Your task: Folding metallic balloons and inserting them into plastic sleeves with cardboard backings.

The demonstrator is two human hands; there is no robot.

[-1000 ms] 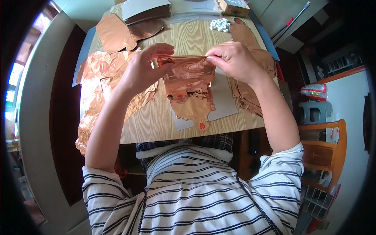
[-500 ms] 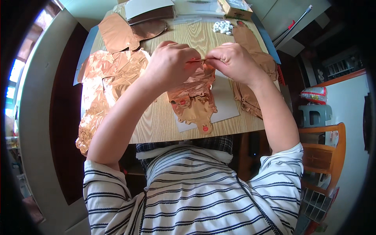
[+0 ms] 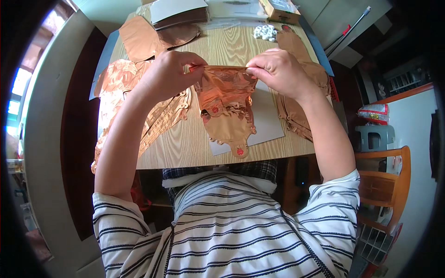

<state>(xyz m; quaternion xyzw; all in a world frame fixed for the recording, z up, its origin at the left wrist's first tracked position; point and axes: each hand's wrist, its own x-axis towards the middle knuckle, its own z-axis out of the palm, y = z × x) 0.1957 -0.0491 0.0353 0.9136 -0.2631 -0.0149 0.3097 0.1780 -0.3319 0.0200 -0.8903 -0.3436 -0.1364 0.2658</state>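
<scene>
While both hands' fingers (image 3: 261, 63) pinch foil (image 3: 227, 88), a chair (image 3: 380, 185) stands near the grained table (image 3: 169, 143)

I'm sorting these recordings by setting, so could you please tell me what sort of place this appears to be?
It looks like a room in a home, perhaps used for handwork: a wood-grain table spread with copper-coloured foil pieces, and a wooden chair to the right.
</scene>
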